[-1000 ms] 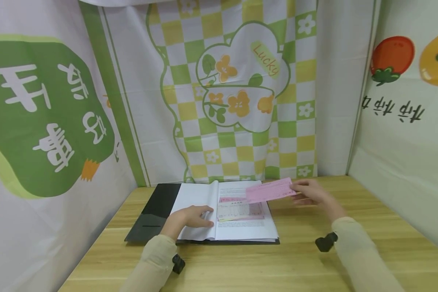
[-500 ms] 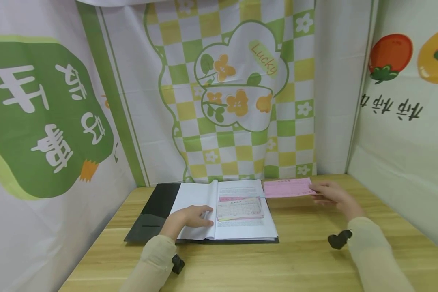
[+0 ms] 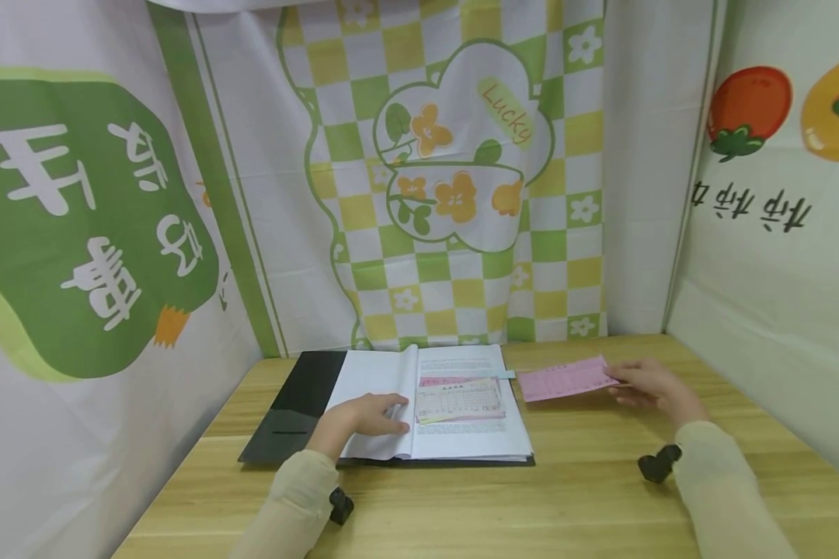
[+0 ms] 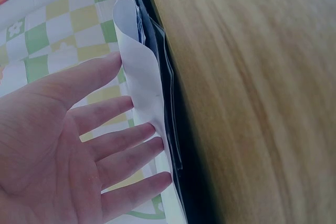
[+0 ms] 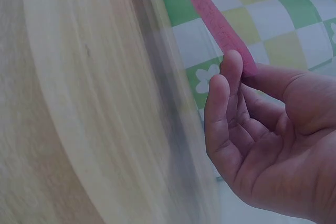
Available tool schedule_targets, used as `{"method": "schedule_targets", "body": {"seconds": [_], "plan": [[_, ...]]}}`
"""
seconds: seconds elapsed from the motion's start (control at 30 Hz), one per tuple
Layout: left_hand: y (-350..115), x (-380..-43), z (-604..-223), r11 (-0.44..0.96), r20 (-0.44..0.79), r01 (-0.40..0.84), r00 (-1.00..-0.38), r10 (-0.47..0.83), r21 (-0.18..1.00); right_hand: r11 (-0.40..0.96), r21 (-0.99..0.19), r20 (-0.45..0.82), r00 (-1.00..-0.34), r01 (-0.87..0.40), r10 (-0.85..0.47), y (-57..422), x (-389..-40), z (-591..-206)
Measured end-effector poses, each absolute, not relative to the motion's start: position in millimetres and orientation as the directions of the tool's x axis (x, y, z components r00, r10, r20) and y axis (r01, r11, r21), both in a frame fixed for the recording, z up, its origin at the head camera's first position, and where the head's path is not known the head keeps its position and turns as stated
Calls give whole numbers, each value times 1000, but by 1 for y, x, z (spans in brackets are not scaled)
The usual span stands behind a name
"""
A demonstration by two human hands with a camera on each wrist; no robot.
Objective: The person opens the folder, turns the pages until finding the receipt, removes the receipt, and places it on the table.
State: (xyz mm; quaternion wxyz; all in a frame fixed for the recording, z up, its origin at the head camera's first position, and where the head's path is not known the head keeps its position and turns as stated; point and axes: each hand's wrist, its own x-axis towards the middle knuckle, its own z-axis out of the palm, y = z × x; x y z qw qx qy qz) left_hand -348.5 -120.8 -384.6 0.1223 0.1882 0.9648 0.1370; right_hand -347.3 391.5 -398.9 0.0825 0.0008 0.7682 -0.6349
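My right hand (image 3: 646, 384) pinches the corner of a pink printed slip (image 3: 562, 379) between thumb and fingertips, held over the table to the right of a black folder (image 3: 308, 388). In the right wrist view the pink slip (image 5: 215, 19) shows nearly edge-on. My left hand (image 3: 369, 415) rests with fingers extended on the curled white page (image 3: 381, 380) at the folder's middle; in the left wrist view its fingertips press along that page (image 4: 139, 72). On the right-hand printed sheet (image 3: 461, 446) lie several overlapping slips, a white form (image 3: 457, 400) on top.
The folder lies open on a wooden table (image 3: 461, 512). A small pale blue tab (image 3: 506, 374) sticks out from its right edge. Printed cloth hangs behind, with a checkered panel (image 3: 461, 287), and covers both sides.
My right hand has carried the pink slip rightward off the folder, then lowered it slightly toward me, uncovering the slips and the blue tab. My left hand stays in place.
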Motion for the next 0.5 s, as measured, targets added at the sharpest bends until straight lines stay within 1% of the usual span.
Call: {"method": "schedule_targets", "body": {"seconds": [0.17, 0.3, 0.5], "plan": [[-122, -349, -387, 894, -192, 332, -897, 398, 299, 212, -970, -144, -982, 116, -120, 398, -348, -405], [-123, -349, -386, 888, -192, 338, -893, 407, 312, 231, -964, -161, -980, 130, -119, 401, -349, -410], [-124, -349, -387, 886, -186, 337, -894, 407, 317, 304, -940, -185, -981, 158, -62, 399, -350, -414]]}}
